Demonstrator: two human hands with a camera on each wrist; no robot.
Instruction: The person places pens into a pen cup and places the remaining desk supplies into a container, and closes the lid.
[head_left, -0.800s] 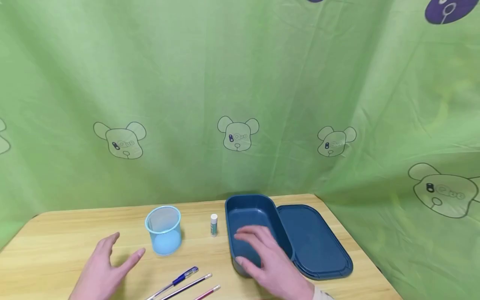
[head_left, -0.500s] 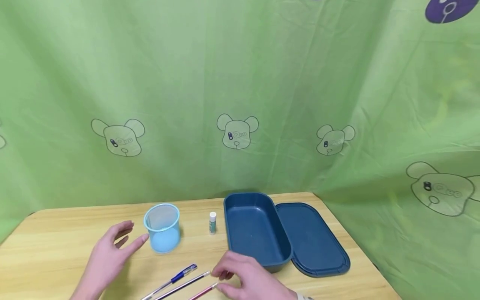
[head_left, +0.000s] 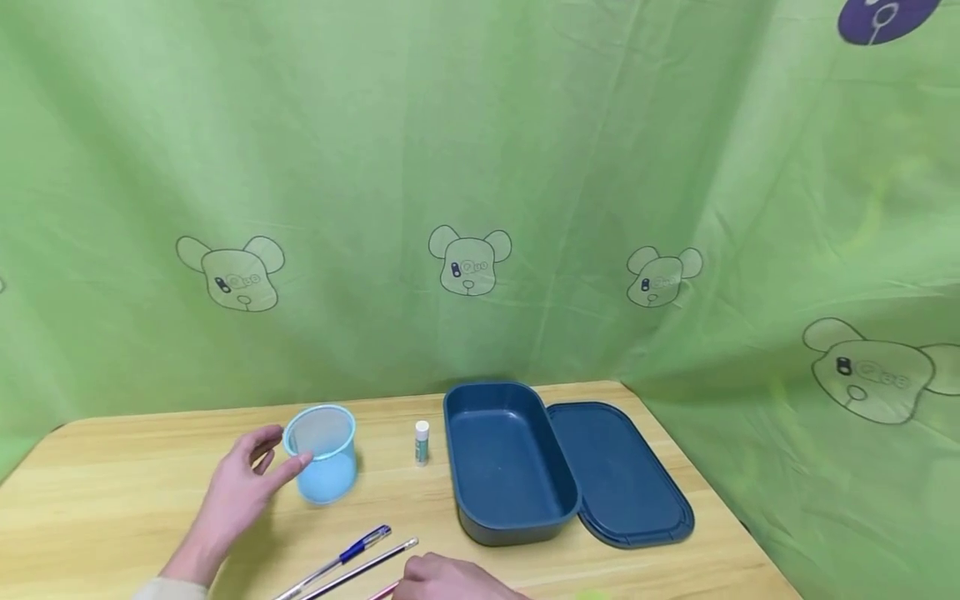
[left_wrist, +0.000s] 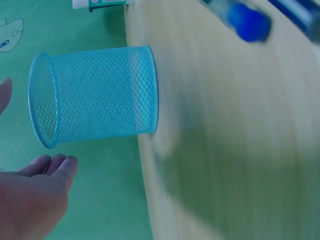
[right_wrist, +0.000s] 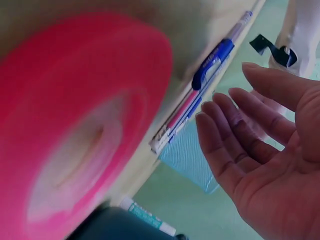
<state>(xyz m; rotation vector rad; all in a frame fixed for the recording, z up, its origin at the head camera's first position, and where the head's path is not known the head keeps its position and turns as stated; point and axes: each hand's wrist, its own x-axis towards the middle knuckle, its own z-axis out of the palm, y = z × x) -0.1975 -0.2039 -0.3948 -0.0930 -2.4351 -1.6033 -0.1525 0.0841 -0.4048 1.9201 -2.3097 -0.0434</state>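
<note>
A light blue mesh pen holder (head_left: 326,479) stands upright on the table. My left hand (head_left: 243,483) is beside its left side in the head view, thumb and fingers spread around the rim. The left wrist view shows a gap between those fingers (left_wrist: 65,172) and the mesh. At the bottom of the head view, my right hand (head_left: 450,579) is over the end of a red pencil (head_left: 383,591), partly cut off by the frame. In the right wrist view its fingers are loosely bent with nothing between them. A blue ballpoint pen (head_left: 352,552) and a dark pencil (head_left: 367,566) lie alongside.
A glue stick (head_left: 422,446) stands upright behind the pens. To the right is a dark blue box (head_left: 517,535), with its lid (head_left: 626,487) flat beside it. A pink tape roll (right_wrist: 145,55) looms close in the right wrist view. A green curtain (head_left: 360,167) hangs behind the table.
My left hand has moved right and forward, up to the pen holder. My right hand has come from over the box down and left to the pencils.
</note>
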